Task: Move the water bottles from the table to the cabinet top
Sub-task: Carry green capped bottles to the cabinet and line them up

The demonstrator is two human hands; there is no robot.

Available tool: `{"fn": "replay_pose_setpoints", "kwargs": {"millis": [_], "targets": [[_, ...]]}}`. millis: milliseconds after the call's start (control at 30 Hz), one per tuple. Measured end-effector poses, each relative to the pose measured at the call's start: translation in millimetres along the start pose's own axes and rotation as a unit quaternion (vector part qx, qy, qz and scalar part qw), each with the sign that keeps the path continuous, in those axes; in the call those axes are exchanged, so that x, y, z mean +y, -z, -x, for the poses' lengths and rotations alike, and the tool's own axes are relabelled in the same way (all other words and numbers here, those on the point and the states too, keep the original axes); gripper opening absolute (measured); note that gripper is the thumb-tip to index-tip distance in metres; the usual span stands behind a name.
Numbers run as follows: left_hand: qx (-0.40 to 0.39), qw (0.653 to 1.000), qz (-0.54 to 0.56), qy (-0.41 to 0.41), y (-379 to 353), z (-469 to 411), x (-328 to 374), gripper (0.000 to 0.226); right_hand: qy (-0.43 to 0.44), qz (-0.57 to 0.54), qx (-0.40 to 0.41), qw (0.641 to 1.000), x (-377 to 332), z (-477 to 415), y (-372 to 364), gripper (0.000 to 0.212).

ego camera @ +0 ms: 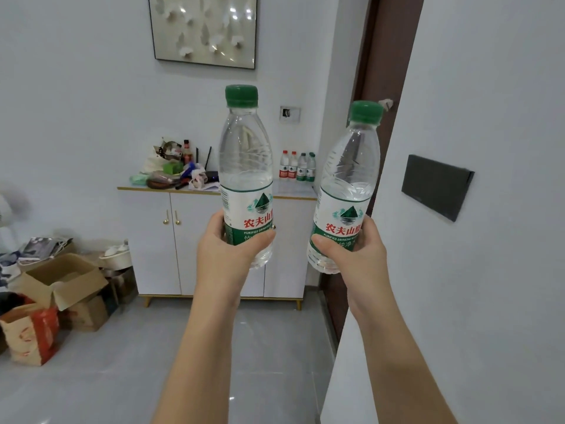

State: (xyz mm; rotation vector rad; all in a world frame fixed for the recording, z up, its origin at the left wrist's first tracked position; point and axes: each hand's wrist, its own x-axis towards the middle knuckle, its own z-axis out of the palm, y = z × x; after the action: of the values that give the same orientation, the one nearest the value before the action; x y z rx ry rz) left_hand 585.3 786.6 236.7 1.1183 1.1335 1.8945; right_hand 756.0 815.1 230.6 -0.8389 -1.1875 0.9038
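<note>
We are holding two green-capped water bottles up at mid-frame, arms stretched out. Our left hand [227,241] is wrapping tight round the lower label of the left bottle [245,166], which is standing upright. Our right hand [356,249] is clamping the low part of the right bottle [348,185], which is tilting slightly to the right. The two bottles are sitting apart, not touching.

Behind them, centre frame, the white cabinet [195,240] is standing against the wall; its top [293,191] is carrying four small bottles [297,166] at its right end, two red-capped and two green-capped, in a row. A clutter pile [174,169] is filling the top's left half. Cardboard boxes [61,283] and a paper bag [30,335] are sitting on the floor at lower left. A framed picture [203,29] is hanging at upper centre.
</note>
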Motion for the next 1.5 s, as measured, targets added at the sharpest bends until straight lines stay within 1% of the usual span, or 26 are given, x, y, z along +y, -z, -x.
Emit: {"fn": "replay_pose_setpoints", "kwargs": {"millis": [100, 233, 467, 600, 733, 833, 967, 1067, 1267, 1500], "targets": [[-0.014, 1.0, -0.003, -0.002, -1.6, -49.5, -12.8, 0.046, 0.008, -0.001, 0.01, 1.0, 10.5, -44.7, -21.6, 0.056], [-0.02, 1.0, 0.001, -0.001, -7.8, -106.3, -33.6, 0.047, 0.015, 0.016, 0.01, 1.0, 25.9, -99.2, -39.1, 0.056], [-0.017, 1.0, -0.005, -0.002, -33.2, -192.1, -70.4, 0.047, 0.018, 0.027, -0.01, 0.999, 64.5, -181.1, -43.5, 0.051], [-0.005, 1.0, -0.013, -0.016, -55.9, -237.9, -97.5, 0.05, 0.023, 0.031, -0.016, 0.999, 97.9, -231.9, -37.3, 0.052], [0.006, 0.999, -0.019, -0.025, -83.7, -282.2, -122.4, 0.048, 0.023, 0.013, -0.022, 0.999, 125.2, -289.4, -37.7, 0.052], [0.014, 0.999, -0.021, -0.025, -103.1, -313.4, -141.8, 0.048, 0.026, 0.006, -0.024, 0.999, 139.8, -333.7, -37.9, 0.056], [0.029, 0.999, -0.026, -0.023, -114.7, -341.2, -166.9, 0.054, 0.025, -0.003, -0.023, 0.999, 161.9, -373.7, -36.7, 0.054], [0.036, 0.999, -0.03, -0.009, -122.6, -361.7, -186.8, 0.052, 0.011, 0.0, -0.02, 1.0, 180.9, -398.2, -33.7, 0.054], [0.019, 0.999, -0.033, 0.002, -143.9, -417.6, -225.5, 0.051, -0.001, 0.007, -0.006, 1.0, 219.8, -455.8, -34.0, 0.055], [0.001, 1.0, -0.016, 0.0, -167.8, -516.4, -277.3, 0.052, 0.002, 0.01, 0.015, 1.0, 273.2, -544.2, -49.7, 0.06]]}}
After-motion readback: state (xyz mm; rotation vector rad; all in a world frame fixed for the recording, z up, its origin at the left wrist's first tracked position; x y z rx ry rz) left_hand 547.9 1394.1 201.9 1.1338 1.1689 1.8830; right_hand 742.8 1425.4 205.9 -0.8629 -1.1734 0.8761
